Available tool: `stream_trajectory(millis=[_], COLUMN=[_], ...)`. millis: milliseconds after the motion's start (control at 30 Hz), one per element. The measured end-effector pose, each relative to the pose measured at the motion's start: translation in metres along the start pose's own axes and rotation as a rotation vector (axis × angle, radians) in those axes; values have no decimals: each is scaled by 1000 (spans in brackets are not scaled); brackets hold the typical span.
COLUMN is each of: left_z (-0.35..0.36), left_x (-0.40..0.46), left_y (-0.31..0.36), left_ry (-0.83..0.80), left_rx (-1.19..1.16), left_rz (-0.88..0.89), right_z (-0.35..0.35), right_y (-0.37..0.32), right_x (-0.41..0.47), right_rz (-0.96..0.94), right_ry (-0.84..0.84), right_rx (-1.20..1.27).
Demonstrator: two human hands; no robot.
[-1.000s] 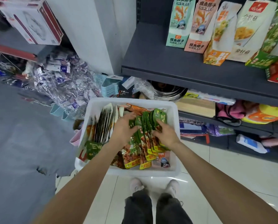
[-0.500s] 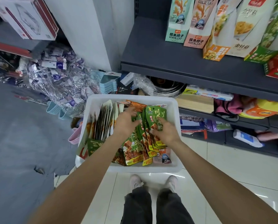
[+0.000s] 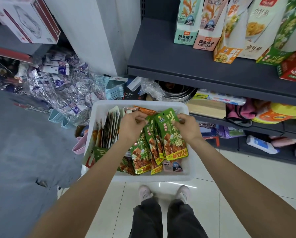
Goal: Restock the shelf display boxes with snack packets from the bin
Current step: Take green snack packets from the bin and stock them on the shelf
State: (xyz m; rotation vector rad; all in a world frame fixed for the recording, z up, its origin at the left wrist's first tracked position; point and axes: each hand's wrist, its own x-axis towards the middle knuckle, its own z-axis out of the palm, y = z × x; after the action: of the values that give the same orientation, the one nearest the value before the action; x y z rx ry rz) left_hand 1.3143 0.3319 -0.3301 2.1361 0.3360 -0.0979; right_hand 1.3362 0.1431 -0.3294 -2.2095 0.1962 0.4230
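Lifted higher over the bin [image 3: 186, 177], both hands, left [image 3: 131, 127] and right [image 3: 186, 129], pinch the green packets [image 3: 169, 140].

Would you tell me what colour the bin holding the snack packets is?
White; the bin shows in the head view.

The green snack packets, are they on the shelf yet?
Not yet. Both the left hand and right hand grip a fanned bunch of green snack packets above the white plastic bin. They must go up to the green cardboard display box.
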Motion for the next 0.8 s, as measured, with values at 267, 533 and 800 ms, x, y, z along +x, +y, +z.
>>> stream_trajectory(millis=[267,533,800], left_z=[-19,-39,-16], left_x=[-12,-15,-6], left_y=[15,68,155], left_ry=[53,128,166], left_rx=[-88,-139,-226], left_rz=[25,172,377], right_z=[-32,-70,-160], right_y=[-3,-32,-26], right_x=[-10,-22,-11], right_rz=[-110,-325,-278], right_ry=[105,138,391], right_rx=[20,-129,-44])
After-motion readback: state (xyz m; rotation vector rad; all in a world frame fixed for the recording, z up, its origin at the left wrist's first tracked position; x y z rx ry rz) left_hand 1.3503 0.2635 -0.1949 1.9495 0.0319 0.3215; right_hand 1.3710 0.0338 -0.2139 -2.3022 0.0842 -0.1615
